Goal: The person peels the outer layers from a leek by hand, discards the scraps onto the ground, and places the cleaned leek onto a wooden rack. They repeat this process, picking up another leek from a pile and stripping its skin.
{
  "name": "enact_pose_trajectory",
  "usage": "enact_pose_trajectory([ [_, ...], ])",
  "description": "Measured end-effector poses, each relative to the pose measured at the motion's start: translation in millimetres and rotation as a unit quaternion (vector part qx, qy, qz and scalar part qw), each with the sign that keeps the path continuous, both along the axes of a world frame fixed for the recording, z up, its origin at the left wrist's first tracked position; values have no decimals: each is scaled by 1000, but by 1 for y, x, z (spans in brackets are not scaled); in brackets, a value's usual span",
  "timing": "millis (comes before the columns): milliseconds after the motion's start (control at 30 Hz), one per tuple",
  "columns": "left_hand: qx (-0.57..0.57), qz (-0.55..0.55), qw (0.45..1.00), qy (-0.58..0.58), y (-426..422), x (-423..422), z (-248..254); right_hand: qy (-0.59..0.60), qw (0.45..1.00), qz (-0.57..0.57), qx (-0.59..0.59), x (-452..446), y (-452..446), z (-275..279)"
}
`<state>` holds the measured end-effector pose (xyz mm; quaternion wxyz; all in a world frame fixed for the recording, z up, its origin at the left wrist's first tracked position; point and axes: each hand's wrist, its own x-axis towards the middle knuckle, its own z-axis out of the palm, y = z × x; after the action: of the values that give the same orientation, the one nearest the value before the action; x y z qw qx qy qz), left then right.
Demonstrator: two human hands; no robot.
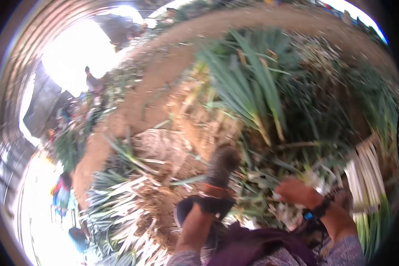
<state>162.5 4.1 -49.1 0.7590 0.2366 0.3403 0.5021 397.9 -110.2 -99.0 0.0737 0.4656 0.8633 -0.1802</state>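
Observation:
My left hand (224, 166), in a dark glove with an orange band at the wrist, reaches forward over the litter of leaves. Its fingers are smeared by motion, so I cannot tell their shape. Bare and curled like a fist, my right hand (295, 191) is above loose green leaves (261, 195); whatever it may hold is hidden. Ahead of both hands, leeks (252, 95) with long green leaves lie on a large heap. At the right is a bundle of leeks (367, 175) with white stalks side by side.
A pile of leeks (128, 213) with roots and white ends lies at my left, near a pale sack-like sheet (162, 146). Brown bare ground (164, 75) curves around the heap. People (93, 82) are in the distance at the left, beneath a corrugated roof (29, 42).

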Motion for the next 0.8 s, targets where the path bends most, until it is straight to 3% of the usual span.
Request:
enact_pose_trajectory([
  [133,-2,-9,1000,-7,1,3,5,63,998,-3,20,1,-2,1],
  [233,4,-19,999,-44,5,-2,-1,34,999,5,-17,-4,1,3],
  [367,13,-10,992,-128,10,-11,-2,152,987,23,56,2,-5,-11],
  [400,-8,17,994,-112,9,-14,5,84,996,26,12,-1,-1,-9],
  [467,80,-44,977,-195,25,-36,9,67,997,40,5,-8,1,4],
  [533,248,-26,968,-43,46,-60,13,84,996,41,14,-5,-5,7],
  [633,418,66,905,-48,78,-109,82,116,991,36,53,-3,-10,7],
  [733,408,265,873,-35,55,-121,200,74,996,36,37,-7,-3,8],
  [767,369,331,867,-54,41,-116,224,61,997,37,31,-10,-5,10],
  [800,399,341,851,-9,28,-112,226,61,997,39,25,-12,-5,15],
])
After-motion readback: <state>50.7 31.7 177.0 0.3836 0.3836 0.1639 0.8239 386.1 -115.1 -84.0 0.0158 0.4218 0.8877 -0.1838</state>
